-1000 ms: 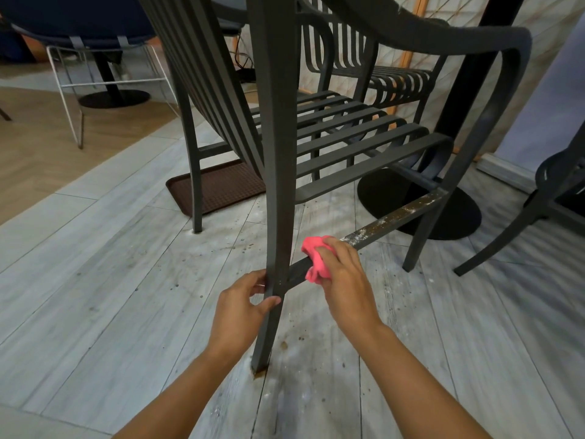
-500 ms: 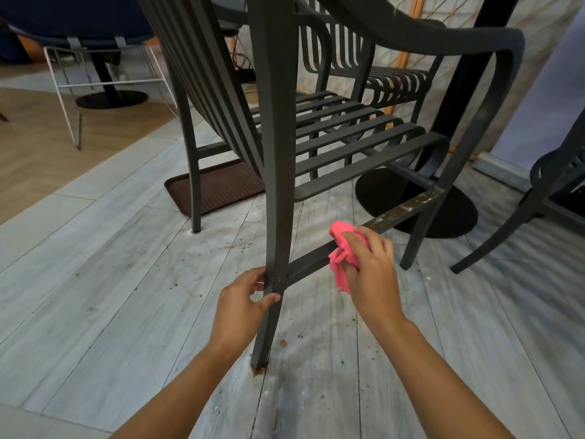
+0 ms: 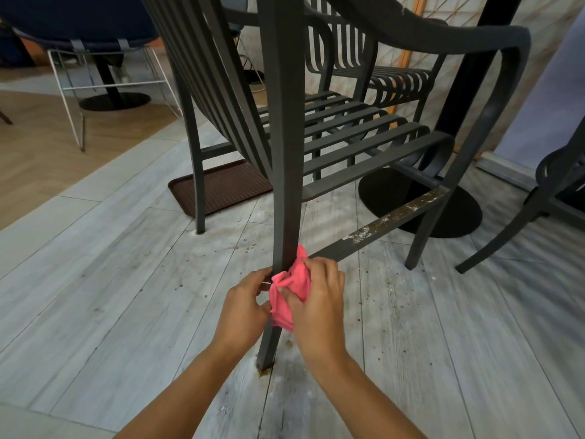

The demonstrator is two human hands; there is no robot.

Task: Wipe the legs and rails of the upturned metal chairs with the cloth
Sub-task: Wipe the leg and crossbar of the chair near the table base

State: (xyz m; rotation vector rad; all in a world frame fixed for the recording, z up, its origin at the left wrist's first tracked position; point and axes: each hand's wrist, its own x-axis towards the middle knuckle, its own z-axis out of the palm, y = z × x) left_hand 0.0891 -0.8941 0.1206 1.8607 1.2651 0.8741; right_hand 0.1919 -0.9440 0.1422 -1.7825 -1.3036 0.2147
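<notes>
Bunching the pink cloth (image 3: pixel 289 291) against the dark metal chair leg (image 3: pixel 285 185), the right hand (image 3: pixel 319 299) should press firmly; the left hand (image 3: pixel 243 307) grips the leg, steadying.

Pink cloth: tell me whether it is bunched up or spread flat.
Bunched up. The pink cloth sits crumpled in folds under the right hand, pressed against the chair leg where the rail joins it.

The cloth (image 3: pixel 291 288) held against the chair leg (image 3: pixel 285 172) was bright pink. The leg was dark grey, and so was the rail (image 3: pixel 384 224) running away from the grip, but this rail carried whitish and brownish speckles. The floor (image 3: pixel 126 280) was pale grey wood-grain planks. The mat (image 3: pixel 221 185) beyond was dark brown.
</notes>
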